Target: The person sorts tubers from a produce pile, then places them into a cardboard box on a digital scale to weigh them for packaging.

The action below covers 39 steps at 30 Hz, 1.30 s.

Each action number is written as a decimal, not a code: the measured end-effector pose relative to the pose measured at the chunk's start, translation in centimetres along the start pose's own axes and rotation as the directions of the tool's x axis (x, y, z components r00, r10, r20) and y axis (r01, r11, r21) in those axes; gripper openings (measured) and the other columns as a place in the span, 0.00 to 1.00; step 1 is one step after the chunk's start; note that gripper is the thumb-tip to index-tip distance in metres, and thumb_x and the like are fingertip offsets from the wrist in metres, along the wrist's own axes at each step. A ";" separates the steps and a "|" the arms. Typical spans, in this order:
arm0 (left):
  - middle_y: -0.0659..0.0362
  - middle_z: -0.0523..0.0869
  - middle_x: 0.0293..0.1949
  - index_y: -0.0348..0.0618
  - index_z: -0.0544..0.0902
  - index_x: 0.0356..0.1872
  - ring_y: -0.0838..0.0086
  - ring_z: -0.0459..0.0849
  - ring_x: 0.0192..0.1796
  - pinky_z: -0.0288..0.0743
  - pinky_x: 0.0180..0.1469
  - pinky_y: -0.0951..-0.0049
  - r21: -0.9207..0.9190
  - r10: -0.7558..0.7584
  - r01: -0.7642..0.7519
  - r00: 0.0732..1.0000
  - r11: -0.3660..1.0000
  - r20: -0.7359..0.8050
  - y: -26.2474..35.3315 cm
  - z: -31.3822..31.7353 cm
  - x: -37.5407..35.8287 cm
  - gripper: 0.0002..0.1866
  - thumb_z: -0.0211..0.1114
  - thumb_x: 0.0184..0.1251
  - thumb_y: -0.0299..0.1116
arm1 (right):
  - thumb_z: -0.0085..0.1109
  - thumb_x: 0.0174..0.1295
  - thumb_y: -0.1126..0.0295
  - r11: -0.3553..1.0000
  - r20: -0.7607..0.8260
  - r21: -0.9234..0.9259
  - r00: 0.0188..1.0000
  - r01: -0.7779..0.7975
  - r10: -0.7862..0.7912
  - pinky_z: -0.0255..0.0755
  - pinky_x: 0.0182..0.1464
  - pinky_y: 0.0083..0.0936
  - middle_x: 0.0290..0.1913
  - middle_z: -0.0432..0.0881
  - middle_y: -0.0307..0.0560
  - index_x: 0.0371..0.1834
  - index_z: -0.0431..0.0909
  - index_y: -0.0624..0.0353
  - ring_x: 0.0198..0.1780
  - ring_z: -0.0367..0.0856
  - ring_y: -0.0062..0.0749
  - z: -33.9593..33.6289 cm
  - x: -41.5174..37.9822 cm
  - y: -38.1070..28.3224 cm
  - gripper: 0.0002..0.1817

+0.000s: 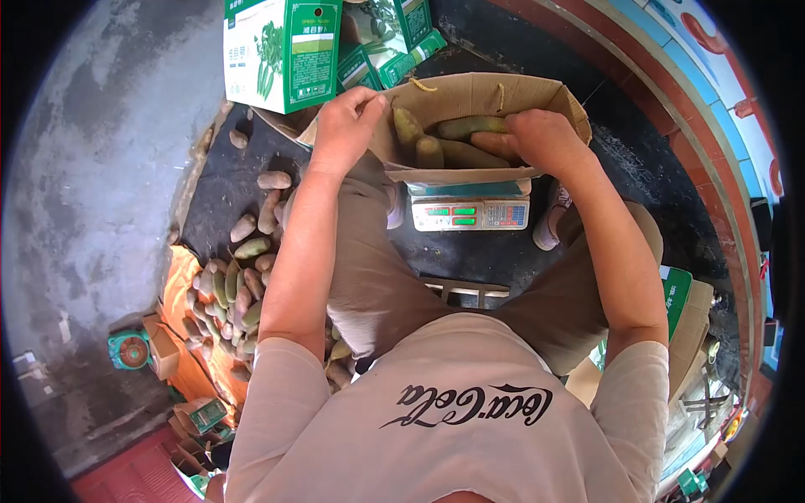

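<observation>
An open cardboard box (pixel 470 175) rests on a digital scale (pixel 470 215) between my feet, with several long green radishes (pixel 467 128) lying inside. At the box's left end, my left hand (pixel 345 126) has its thumb and fingers closed around the upper edge. My right hand (pixel 547 139) reaches in from the right, its fingers curled over the end of a brownish radish (pixel 493 144). Some of those fingertips are hidden. Two stubbier radishes stand tilted near the left wall. Green digits glow on the scale's display.
Loose radishes (pixel 243 293) are heaped on an orange sheet (pixel 184 281) to my left. Printed green-and-white boxes (pixel 285 54) stand beyond my left hand. Another carton (pixel 683 327) sits by my right elbow. A small wooden stool (pixel 468 290) shows between my legs.
</observation>
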<state>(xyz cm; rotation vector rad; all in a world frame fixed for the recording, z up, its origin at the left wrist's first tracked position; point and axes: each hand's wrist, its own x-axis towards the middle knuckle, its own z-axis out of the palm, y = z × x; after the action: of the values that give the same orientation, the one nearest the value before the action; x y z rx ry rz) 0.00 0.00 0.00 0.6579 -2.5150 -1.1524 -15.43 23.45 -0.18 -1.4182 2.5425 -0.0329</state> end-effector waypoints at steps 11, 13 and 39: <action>0.61 0.87 0.35 0.38 0.84 0.38 0.82 0.79 0.38 0.72 0.44 0.79 -0.004 0.058 -0.060 0.986 0.998 -0.155 -0.4 -0.9 -0.5 0.11 0.60 0.68 0.35 | 0.55 0.57 0.70 0.996 -0.136 0.032 0.987 0.087 -0.082 0.74 0.42 0.42 0.30 0.82 0.56 0.32 0.79 0.58 0.38 0.81 0.51 0.8 0.8 -1.4 0.06; 0.61 0.87 0.36 0.39 0.84 0.38 0.82 0.78 0.37 0.72 0.44 0.79 0.022 0.064 -0.061 0.984 0.998 -0.168 -0.4 -1.1 -0.6 0.10 0.61 0.68 0.35 | 0.56 0.57 0.69 0.995 -0.145 0.035 0.986 0.092 -0.086 0.74 0.41 0.42 0.30 0.82 0.55 0.31 0.79 0.58 0.37 0.82 0.51 0.7 0.9 -1.7 0.06; 0.63 0.80 0.22 0.40 0.85 0.31 0.83 0.72 0.25 0.68 0.31 0.77 -0.098 0.111 -0.167 0.900 0.981 -0.422 0.6 -1.1 -0.9 0.13 0.59 0.69 0.38 | 0.56 0.61 0.62 0.991 -0.045 -0.014 0.990 0.136 -0.136 0.77 0.41 0.41 0.31 0.84 0.53 0.33 0.82 0.58 0.38 0.83 0.48 1.5 1.5 -3.1 0.12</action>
<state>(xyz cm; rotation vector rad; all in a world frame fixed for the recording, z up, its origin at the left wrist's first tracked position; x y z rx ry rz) 1.03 0.13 1.11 0.6027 -2.0723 -0.9947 -13.31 20.67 -1.57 -1.6110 2.4810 -0.0751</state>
